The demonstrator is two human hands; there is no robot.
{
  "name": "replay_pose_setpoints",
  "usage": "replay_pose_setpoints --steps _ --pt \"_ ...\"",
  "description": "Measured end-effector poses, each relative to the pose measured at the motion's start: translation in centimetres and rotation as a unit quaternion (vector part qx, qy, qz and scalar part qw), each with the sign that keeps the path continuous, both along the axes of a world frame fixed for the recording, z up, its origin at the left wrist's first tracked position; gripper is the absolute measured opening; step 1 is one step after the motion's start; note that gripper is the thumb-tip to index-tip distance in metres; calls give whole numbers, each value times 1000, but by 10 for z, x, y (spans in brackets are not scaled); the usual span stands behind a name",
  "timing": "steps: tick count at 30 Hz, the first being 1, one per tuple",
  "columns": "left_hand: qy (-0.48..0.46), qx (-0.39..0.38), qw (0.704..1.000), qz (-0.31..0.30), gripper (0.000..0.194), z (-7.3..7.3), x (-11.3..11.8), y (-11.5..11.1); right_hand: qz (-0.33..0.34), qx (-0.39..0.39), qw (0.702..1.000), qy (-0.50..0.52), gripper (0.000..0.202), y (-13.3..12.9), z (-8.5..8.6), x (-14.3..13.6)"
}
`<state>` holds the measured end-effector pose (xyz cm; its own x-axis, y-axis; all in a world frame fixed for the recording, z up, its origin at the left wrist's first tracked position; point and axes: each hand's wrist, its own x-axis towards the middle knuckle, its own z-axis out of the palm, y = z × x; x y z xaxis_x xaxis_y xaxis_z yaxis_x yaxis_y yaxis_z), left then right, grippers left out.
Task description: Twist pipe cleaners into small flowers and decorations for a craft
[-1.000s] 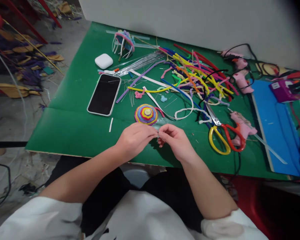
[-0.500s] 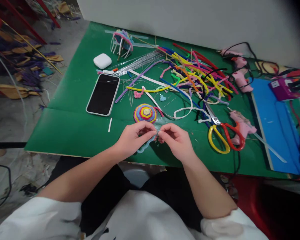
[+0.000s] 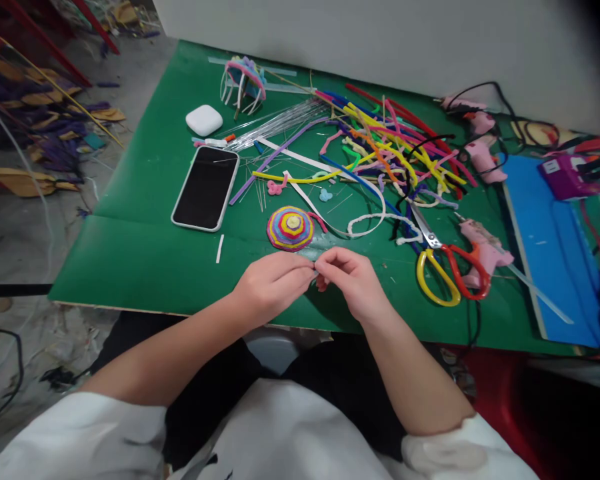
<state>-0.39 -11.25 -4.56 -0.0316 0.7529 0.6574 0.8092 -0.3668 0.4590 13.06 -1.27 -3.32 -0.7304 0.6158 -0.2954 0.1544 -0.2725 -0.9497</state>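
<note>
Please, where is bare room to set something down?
Bare: between the smartphone and the left edge of the green tabletop. Smaller, with tiny scraps: between the right hand and scissors. Crowded: the far middle, where pipe cleaners pile up.

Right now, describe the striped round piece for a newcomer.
On the green tabletop, find the phone. Rightward, just beyond the left hand, sits the striped round piece. Concentric multicoloured rings set it apart from the pink piece and blue piece behind.
</note>
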Motion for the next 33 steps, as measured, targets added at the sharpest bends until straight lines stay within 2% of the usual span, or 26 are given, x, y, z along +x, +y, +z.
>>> replay_pose_setpoints --steps 5,9,11,14,16,18,21,23,25,28,30,33 --pt "-92 -14 995 31 8 5 1 4 13 48 999 0 17 -2 4 1" --pt "-160 -56 985 38 6 11 0 4 32 154 988 -9 15 -3 7 2" --pt "-205 -81 975 34 7 13 0 5 41 255 966 -17 12 -3 8 4" --pt "-252 -111 961 32 9 13 -1 6 51 419 906 -10 8 -2 6 5" --pt "-249 -110 962 29 10 12 -2 6 45 471 881 -2 7 -1 5 5" --pt "-236 -103 966 25 9 10 -3 7 33 454 890 -9 9 0 4 5" --pt "-248 -127 960 39 6 10 -3 6 15 355 934 -25 13 2 5 5" --pt "-275 -147 949 54 6 10 -2 6 11 302 953 -24 14 2 6 5" --pt "-304 -157 938 53 9 11 0 5 13 289 957 -19 12 1 7 4" --pt "-351 -179 918 31 15 13 1 6 19 322 946 -21 7 0 6 4" --pt "-407 -207 890 8 20 14 0 7 29 360 932 -25 6 0 5 4" --pt "-523 -255 812 -39 26 13 -4 9 47 412 910 -16 6 0 4 4"
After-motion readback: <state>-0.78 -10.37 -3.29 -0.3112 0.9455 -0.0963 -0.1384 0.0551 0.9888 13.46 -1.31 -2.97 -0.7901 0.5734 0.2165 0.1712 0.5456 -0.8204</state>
